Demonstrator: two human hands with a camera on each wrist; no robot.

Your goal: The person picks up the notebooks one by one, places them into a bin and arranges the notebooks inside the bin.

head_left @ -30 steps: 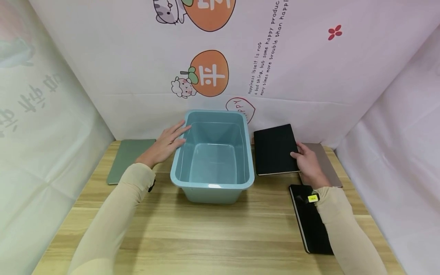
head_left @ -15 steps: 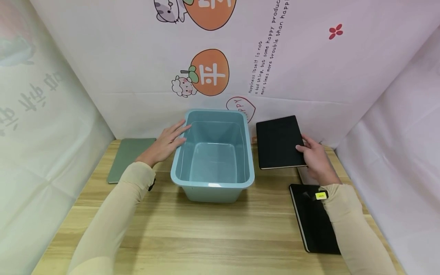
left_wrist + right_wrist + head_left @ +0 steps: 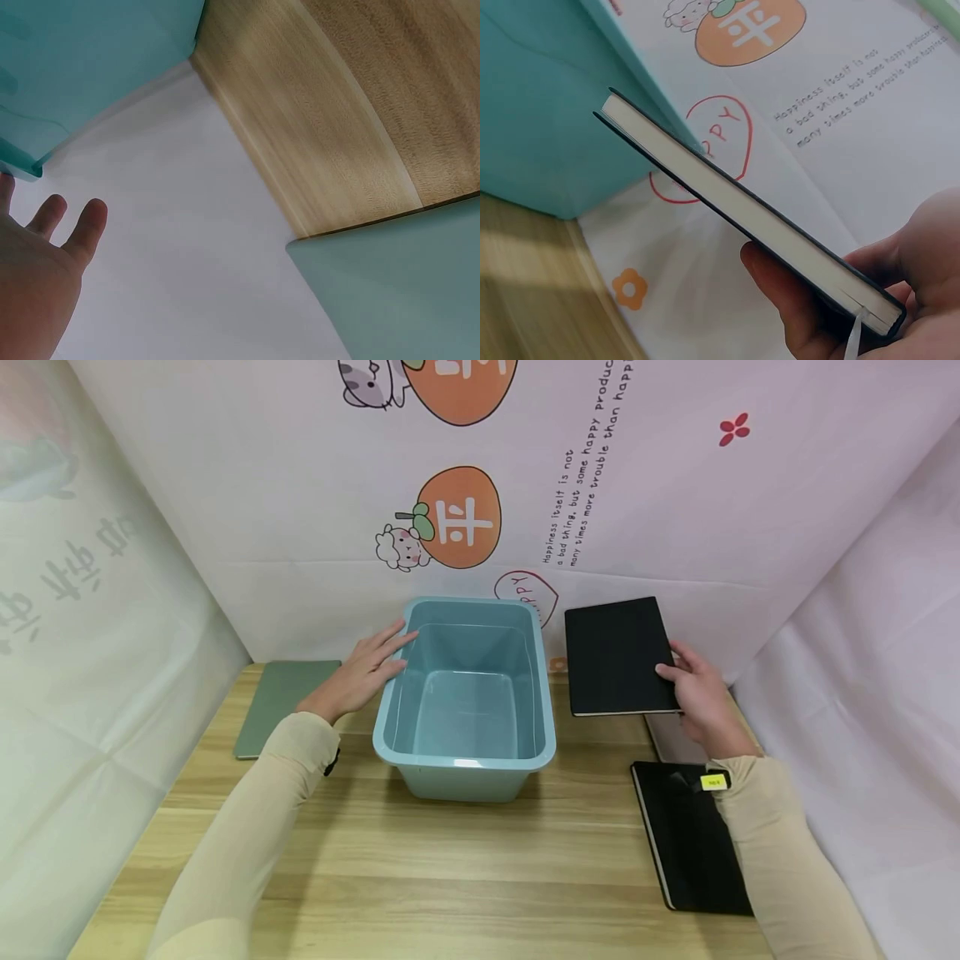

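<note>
So closest to the camera on the wooden counter (image 3: 465, 868) there's a black notebook (image 3: 693, 839) lying flat on the right, partly under the right forearm in its beige sleeve, with a little yellow tag (image 3: 715, 782) sitting at the wrist. A bit further in, dead center, sits a light blue plastic bin (image 3: 468, 768), with nothing visible in it. The left hand (image 3: 358, 677) rests against the bin's left wall near the rim, fingers straight and flat on the plastic, not wrapped around anything, so that grip is spread out and loose; the left wrist view shows the fingertips (image 3: 84, 225) just beside the bin's teal edge with the white backdrop behind. Left of that hand, a flat green pad (image 3: 277, 706) lies on the counter by the side curtain. Over on the right, the right hand (image 3: 701, 697) is clamped on a second black notebook, call it the lifted notebook (image 3: 617, 656), pinching its near right corner with thumb on top and fingers underneath. It's up off the counter, just right of the bin and about level with its rim, tilted up at the far end. The right wrist view shows its cream page edge (image 3: 742, 217) and a ribbon marker hanging by the palm. Under that hand there's a greyish pad (image 3: 675, 739) on the counter. At the back hangs the white backdrop (image 3: 675, 510) with orange fruit cartoons and some English text.
</note>
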